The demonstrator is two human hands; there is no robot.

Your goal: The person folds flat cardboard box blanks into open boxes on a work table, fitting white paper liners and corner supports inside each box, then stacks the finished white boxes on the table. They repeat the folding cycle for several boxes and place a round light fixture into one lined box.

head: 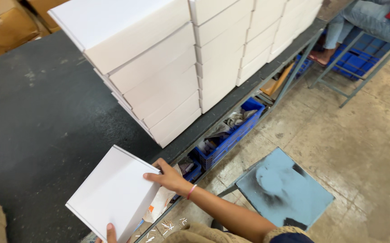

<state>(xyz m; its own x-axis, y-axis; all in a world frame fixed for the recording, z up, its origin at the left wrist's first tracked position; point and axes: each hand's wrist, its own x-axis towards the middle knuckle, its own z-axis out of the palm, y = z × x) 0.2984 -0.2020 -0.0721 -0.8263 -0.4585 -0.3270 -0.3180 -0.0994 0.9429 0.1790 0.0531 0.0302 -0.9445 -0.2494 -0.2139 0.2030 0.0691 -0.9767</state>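
A flat white box lies tilted at the near edge of the dark table. My right hand grips its right edge, fingers on top, a pink band on the wrist. My left hand shows only a thumb or fingertip at the bottom of the frame, pressed on the box's near corner. Just behind stands a tall stack of white boxes, with more stacks in a row to its right along the table edge.
Blue crates with rags and scraps sit under the table. A blue-topped stool stands on the concrete floor to the right. Cardboard cartons are at far left. Another person's legs show at top right beside a metal frame.
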